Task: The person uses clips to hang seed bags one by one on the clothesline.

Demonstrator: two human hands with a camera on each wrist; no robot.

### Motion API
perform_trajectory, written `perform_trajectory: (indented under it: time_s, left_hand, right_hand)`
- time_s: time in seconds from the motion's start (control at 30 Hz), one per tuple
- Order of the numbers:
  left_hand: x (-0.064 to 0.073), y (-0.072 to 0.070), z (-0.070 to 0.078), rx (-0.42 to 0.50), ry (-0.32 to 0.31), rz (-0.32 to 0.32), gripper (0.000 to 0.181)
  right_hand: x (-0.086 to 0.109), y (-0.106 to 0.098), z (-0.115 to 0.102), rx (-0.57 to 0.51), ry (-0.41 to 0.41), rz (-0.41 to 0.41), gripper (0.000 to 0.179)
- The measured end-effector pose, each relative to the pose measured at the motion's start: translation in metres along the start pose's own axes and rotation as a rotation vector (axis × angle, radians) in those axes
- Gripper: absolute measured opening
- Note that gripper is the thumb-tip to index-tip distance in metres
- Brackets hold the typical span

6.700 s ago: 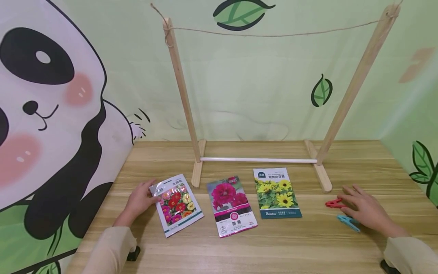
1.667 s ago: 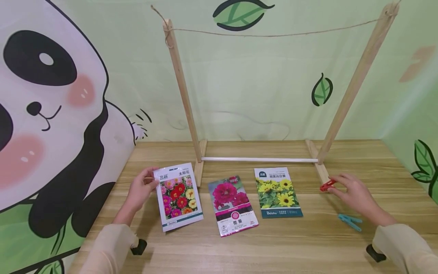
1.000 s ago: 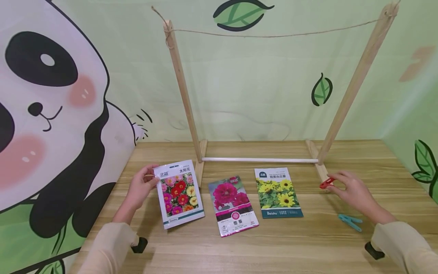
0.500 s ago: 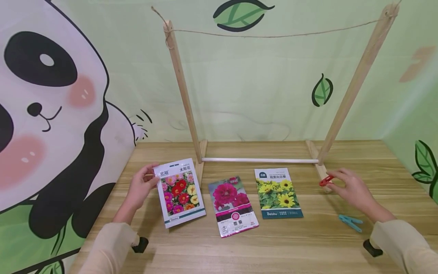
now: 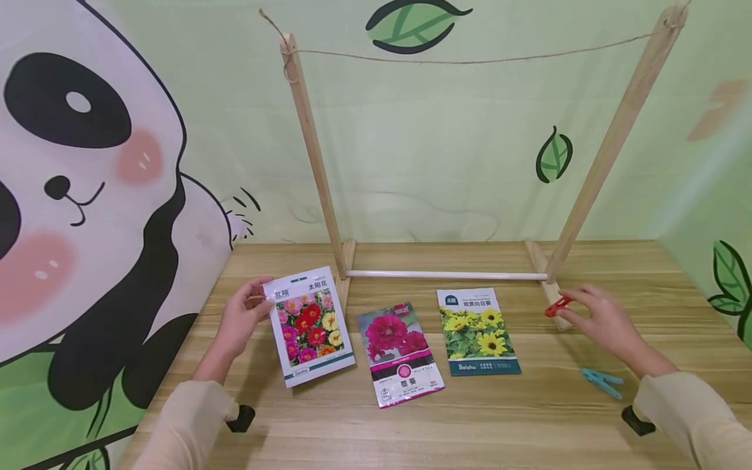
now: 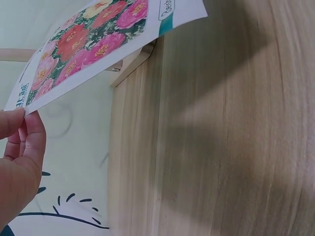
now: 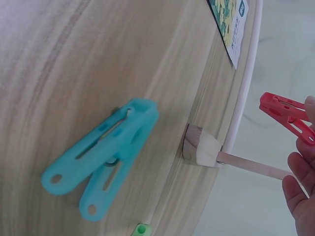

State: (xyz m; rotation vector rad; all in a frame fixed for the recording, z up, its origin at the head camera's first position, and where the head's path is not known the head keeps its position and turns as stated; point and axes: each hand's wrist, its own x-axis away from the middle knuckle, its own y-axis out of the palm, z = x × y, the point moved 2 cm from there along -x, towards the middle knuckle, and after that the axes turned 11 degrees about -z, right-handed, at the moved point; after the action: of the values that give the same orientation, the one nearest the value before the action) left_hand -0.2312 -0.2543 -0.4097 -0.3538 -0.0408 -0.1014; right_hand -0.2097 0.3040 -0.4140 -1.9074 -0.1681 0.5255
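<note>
My left hand [image 5: 237,320] pinches the upper left edge of a white seed packet [image 5: 311,329] with red, pink and yellow flowers. In the left wrist view that packet [image 6: 93,46] is tilted above the table and throws a shadow on it. Between the thumb and fingers of my right hand [image 5: 608,326] is a red clothespin [image 5: 557,307], raised over the right foot of the wooden stand; the right wrist view shows the clothespin [image 7: 285,115] held by its handle end. Nearer me, a blue clothespin [image 5: 602,382] lies on the table below that hand.
A magenta-flower packet [image 5: 402,356] and a sunflower packet [image 5: 478,333] lie flat mid-table. Behind them stands a wooden frame with posts [image 5: 617,140], a white bottom rod [image 5: 446,275] and a sagging twine [image 5: 470,62]. A green piece [image 7: 141,229] shows at the right wrist view's lower edge.
Since the oldest frame, my left hand has lifted the white packet off the table, and my right hand has picked up the red clothespin. Lately both have risen slightly, the clothespin also shifting left.
</note>
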Motion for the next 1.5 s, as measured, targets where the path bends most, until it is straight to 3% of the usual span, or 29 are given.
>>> perform_trajectory:
  time_s: [0.2,0.77,1.5]
  left_hand:
    - [-0.001,0.000,0.002,0.001,-0.004,0.010,0.041]
    - [0.000,0.000,0.009,0.023,0.006,0.009,0.043]
    - [-0.004,0.003,0.021,-0.007,0.025,-0.014,0.043]
  right_hand:
    - [-0.003,-0.003,-0.002,-0.017,0.030,-0.034,0.036]
    - [-0.011,-0.009,-0.008,-0.040,0.016,-0.046,0.037]
    - [-0.025,-0.019,-0.021,-0.048,-0.042,0.008,0.033]
